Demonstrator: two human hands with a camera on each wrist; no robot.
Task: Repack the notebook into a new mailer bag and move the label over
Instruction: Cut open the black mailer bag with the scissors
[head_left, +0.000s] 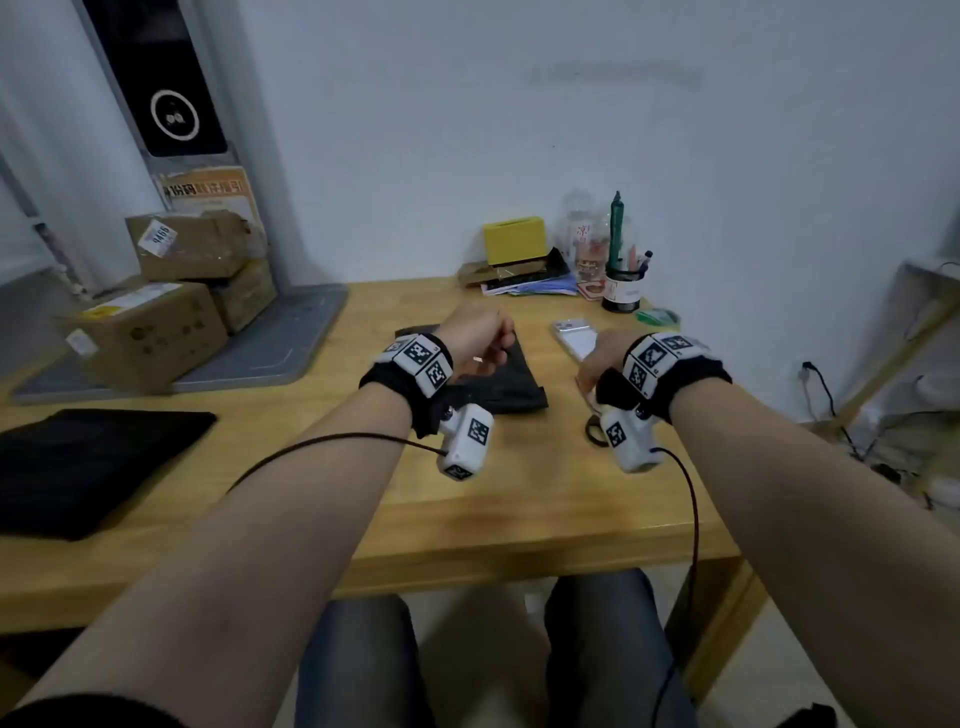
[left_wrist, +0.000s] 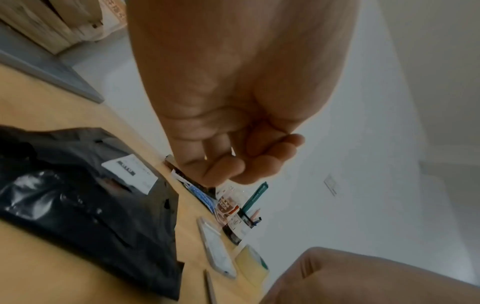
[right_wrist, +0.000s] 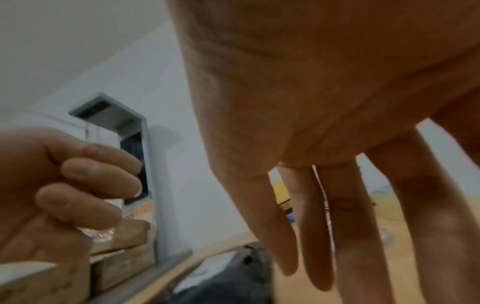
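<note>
A crumpled black mailer bag (head_left: 511, 387) lies mid-table, and the left wrist view shows a white label (left_wrist: 130, 174) stuck on the bag (left_wrist: 85, 205). My left hand (head_left: 480, 338) hovers just above it with the fingers (left_wrist: 249, 164) curled into the palm; nothing shows inside them. My right hand (head_left: 597, 364) is beside the bag on the right, its straight fingers (right_wrist: 319, 236) pointing down at the wooden table (head_left: 519, 509). A second, flat black mailer bag (head_left: 88, 467) lies at the near left. No notebook is in view.
A phone (head_left: 574, 338) lies just beyond my right hand, and a dark ring (head_left: 592, 431) lies under that wrist. At the back stand a pen cup (head_left: 623, 291), a yellow box (head_left: 514, 240) and papers. Cardboard boxes (head_left: 156, 312) sit on a grey mat (head_left: 280, 343) at the left.
</note>
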